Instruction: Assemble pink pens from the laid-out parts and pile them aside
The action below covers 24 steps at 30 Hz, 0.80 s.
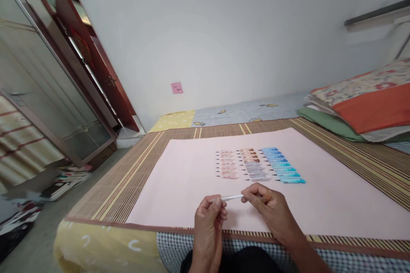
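Pen (231, 197) held level above pink sheet (179, 179), long axis running left to right between both hands. Left hand (209, 217) pinched shut on left end, right hand (270, 204) pinched shut on right end, both equally near. Just beyond, well apart from grip, three rows of pens: pink row (226, 164), grey row (253, 164), blue row (282, 165). Striped mat (128, 166) underneath.

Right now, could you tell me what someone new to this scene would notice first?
Three neat rows of small pens, pink, brownish and blue, lie on the pink sheet over a striped mat. Just in front of them, the left hand and right hand hold a thin white pen between them by its ends. At far right, an orange pillow sits on the bed.
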Tool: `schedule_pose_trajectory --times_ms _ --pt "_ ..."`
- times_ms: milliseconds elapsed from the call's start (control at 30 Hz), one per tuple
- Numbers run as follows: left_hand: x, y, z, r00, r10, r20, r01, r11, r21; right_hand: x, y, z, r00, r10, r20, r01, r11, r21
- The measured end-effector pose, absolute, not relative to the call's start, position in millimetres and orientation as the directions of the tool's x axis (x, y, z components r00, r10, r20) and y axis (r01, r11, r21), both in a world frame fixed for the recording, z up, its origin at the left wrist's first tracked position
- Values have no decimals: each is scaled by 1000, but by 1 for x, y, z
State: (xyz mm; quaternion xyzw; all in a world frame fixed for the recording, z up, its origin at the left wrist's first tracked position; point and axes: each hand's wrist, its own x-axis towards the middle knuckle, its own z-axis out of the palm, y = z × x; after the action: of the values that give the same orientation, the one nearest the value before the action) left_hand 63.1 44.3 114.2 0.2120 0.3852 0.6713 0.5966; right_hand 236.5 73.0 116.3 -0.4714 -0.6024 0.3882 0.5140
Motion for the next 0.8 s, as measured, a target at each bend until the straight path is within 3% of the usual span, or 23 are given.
schedule_pose_trajectory --times_ms 433,633,800 --pt "59 42 114 -177 969 -173 -640 20 768 224 69 118 -53 968 245 142 250 -958" --pt "58 43 104 -144 938 -315 -770 94 631 231 74 117 -90 970 225 149 236 -960" --pt "58 47 104 -127 871 -474 -872 129 472 244 73 119 -111 976 186 -27 184 -982"
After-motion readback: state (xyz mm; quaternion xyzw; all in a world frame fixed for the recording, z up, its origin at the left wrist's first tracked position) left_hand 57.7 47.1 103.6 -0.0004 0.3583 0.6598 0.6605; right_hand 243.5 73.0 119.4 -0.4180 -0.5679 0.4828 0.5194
